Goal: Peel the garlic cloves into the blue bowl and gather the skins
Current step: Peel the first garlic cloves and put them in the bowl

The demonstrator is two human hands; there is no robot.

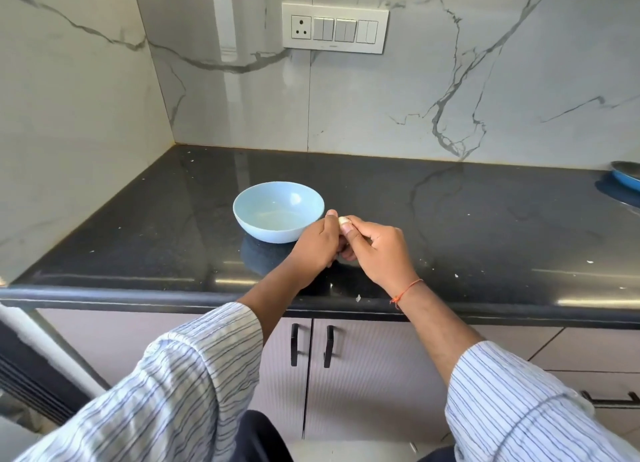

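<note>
Countertop [450, 219]: polished black stone, glossy, reflective.
Wall cladding [415, 98]: veined marble-look slabs, smooth, slight sheen.
Blue bowl [263, 231]: smooth, satin finish.
Sleeves [194, 385]: striped woven cloth.
Cabinet handles [294, 344]: matt black.

Both hands pinch one garlic clove just right of the blue bowl.

The left hand [317, 242] and right hand [379, 250] meet over the black counter [485, 219], fingers curled round a pale garlic clove [344, 221] held between their fingertips, just beside the rim of the blue bowl [277, 216]. Nearer than the bowl, at the counter's front edge, lies a small skin scrap [358, 298]. Far right of the bowl sits a blue pan [628, 177]. Above the bowl, a switch panel [334, 28] is on the marble wall.
</note>
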